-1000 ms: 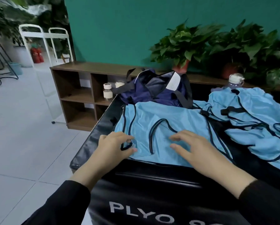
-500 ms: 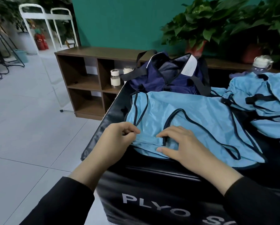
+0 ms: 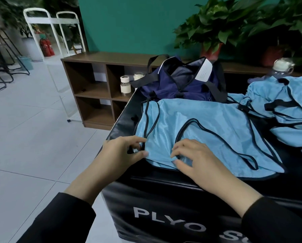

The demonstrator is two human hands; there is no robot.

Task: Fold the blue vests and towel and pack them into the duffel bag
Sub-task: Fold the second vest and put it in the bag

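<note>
Currently one blue vest [image 3: 206, 134] lies spread flat on top of a black padded box [image 3: 164, 204] printed with white letters "PLYO", its near hem along the box's near edge. Left hand [image 3: 118, 155]: grip pinched on the vest's near-left corner, thumb and curled fingers closed on the dark trim there. Right hand [image 3: 197, 160]: fingers bent, fingertips [image 3: 175, 161] pressing and gathering the fabric at the bottom of the dark-edged neck loop, near the same edge; thumb appears to nip the cloth. Both hands sit close together, apart by a short strip of fabric.

Navy duffel bag [image 3: 180, 81] stands open at the box's far edge, just behind the vest, black straps hanging, white label at its mouth. Pile of further blue vests [image 3: 286, 109] occupies the far-right part of the box top, unfolded. Clear bottle [image 3: 281, 67] with white cap behind that pile. Towel not identifiable.

Brown shelf unit [image 3: 94, 81] behind on the floor holds two small jars [image 3: 125, 85]. Potted plants [image 3: 215, 27] on its top.
</note>
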